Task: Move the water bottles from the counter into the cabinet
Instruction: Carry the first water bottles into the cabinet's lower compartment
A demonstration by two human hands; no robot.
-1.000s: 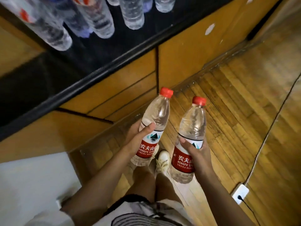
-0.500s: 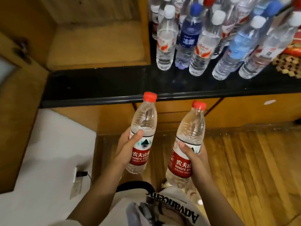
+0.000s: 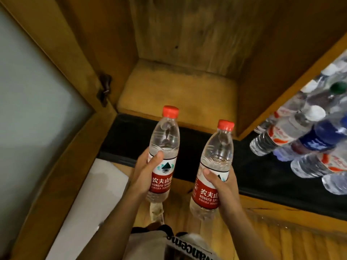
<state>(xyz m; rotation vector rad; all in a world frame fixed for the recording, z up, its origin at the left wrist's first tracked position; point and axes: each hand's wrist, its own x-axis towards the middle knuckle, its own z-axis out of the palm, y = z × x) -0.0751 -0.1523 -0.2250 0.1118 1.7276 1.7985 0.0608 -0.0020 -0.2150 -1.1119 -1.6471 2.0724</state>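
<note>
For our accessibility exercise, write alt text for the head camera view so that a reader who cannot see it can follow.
A person's left hand and right hand each grip an upright red-capped water bottle, left bottle and right bottle, in front of an open wooden cabinet. More bottles crowd the black counter at right.

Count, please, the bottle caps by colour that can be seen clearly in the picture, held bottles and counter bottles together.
Red caps: 2, on the left-hand bottle and the right-hand bottle
White caps: 3, clearest on the counter bottle
Green caps: 1
Total: 6 caps clearly visible; other bottles on the counter are too blurred or cut off to count.
</note>
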